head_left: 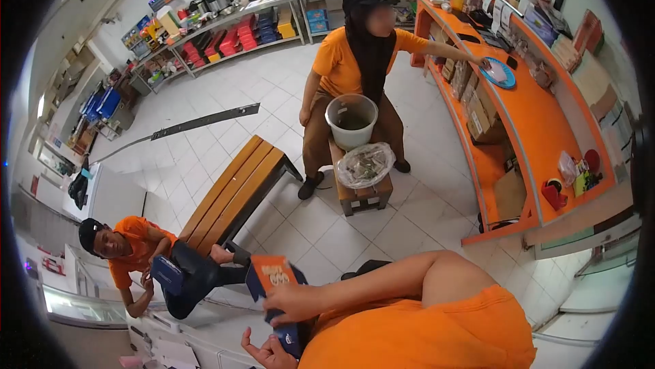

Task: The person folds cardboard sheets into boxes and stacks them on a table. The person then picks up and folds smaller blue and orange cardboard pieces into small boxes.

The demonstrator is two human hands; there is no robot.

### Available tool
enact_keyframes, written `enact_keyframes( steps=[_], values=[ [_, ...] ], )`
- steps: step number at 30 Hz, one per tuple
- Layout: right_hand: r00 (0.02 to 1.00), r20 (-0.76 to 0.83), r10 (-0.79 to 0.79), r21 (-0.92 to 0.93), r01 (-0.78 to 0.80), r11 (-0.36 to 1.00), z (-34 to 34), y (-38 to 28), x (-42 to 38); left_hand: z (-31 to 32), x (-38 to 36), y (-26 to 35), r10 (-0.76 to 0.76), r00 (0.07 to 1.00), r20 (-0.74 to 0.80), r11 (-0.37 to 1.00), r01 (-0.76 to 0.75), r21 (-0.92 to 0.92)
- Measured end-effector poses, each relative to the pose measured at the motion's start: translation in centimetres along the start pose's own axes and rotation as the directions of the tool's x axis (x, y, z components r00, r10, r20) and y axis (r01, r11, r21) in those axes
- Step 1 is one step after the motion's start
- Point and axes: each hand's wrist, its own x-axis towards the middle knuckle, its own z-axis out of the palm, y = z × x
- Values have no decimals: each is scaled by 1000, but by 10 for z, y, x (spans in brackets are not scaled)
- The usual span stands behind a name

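An orange and dark blue carton (276,271) with white print stands upright near the bottom centre. My right hand (293,302) is closed round its side, with the forearm coming in from the right. Below it, my left hand (269,353) is beside the carton's lower dark blue part, its visible fingers apart and curved upward. The bottom edge of the frame cuts off part of this hand, and whether it touches the carton is unclear.
A seated person (140,249) at lower left holds a blue box (168,275) beside a wooden bench (228,188). Another person (348,62) straddles a bench with a white bucket (352,138) and plastic bag (366,166), reaching to a blue plate (500,74) on the orange counter (546,133).
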Motion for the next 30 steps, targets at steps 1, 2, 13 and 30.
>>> enact_keyframes(
  steps=[1, 2, 13, 30],
  values=[
    [1000, -1, -3, -5, 3, 1000, -3, 0, -1, -3, 16, 29, -418, 908, -2, 788, 361, -499],
    [979, 202, -29, 55, 18, 998, -5, -3, -2, -4, 22, 43, -708, 674, 210, 243, 511, -824],
    [995, 78, 66, 226, -82, 971, -48, -6, -6, 54, -11, -22, -829, 523, -200, 387, 277, -879],
    [784, 176, -595, 75, 592, 802, -1, -55, 43, -14, 6, 5, -864, 395, 312, -399, -159, -903]
  ],
)
